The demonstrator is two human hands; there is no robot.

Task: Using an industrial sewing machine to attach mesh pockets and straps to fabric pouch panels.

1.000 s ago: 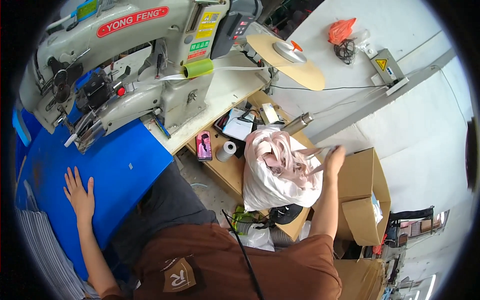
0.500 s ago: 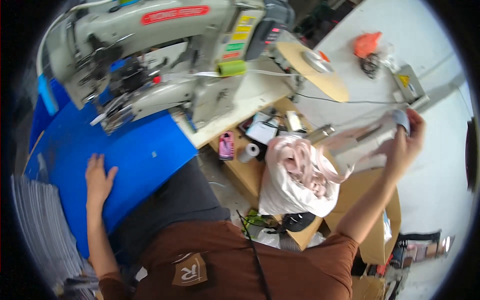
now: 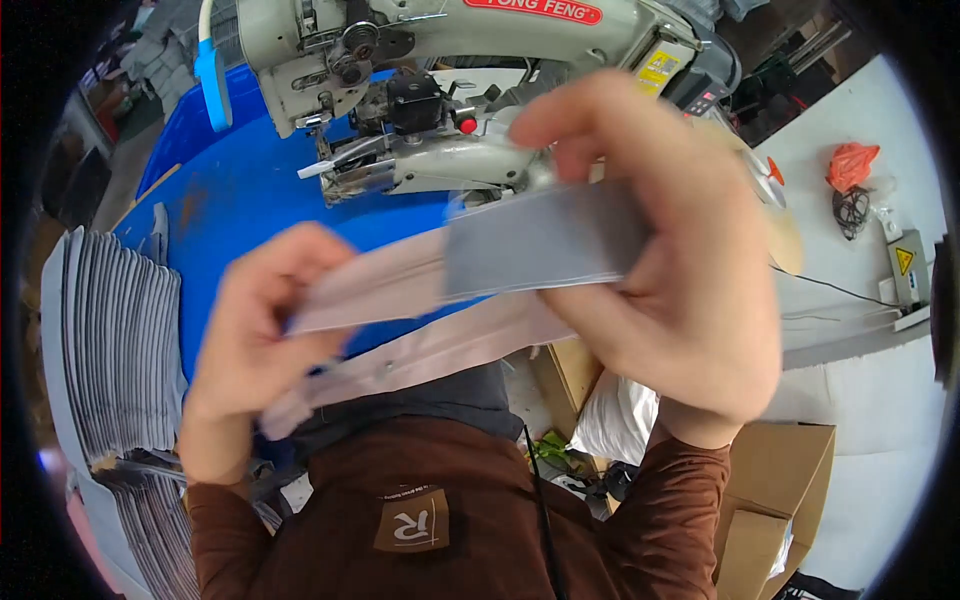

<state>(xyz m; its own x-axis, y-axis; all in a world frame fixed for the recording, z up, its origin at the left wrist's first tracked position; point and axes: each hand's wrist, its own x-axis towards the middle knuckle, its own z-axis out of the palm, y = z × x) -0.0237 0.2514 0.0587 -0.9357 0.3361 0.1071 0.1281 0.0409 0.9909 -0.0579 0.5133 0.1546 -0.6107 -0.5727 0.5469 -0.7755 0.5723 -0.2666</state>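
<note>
My left hand (image 3: 255, 320) has its fingers closed on a pale pink fabric strap (image 3: 370, 285), low in front of the sewing machine. My right hand (image 3: 680, 270) grips a flat grey piece (image 3: 540, 245) that adjoins the upper length of the strap, its thumb underneath; it is blurred by motion. Another length of pink strap hangs in a loop below, between both hands. Behind them stands the pale grey industrial sewing machine (image 3: 430, 35) with a red knob (image 3: 466, 125), partly hidden by my right hand.
The blue tabletop (image 3: 210, 225) lies under the machine, with tall stacks of folded grey pieces (image 3: 110, 340) at the left. A white bag (image 3: 610, 415) and an open cardboard box (image 3: 770, 470) are low at the right. A pale wall with an orange bag (image 3: 850, 165) is beyond.
My right hand brought the strap and grey piece from over the white bag in to the middle. My left hand lifted off the blue top and took hold of the strap. The view has shifted.
</note>
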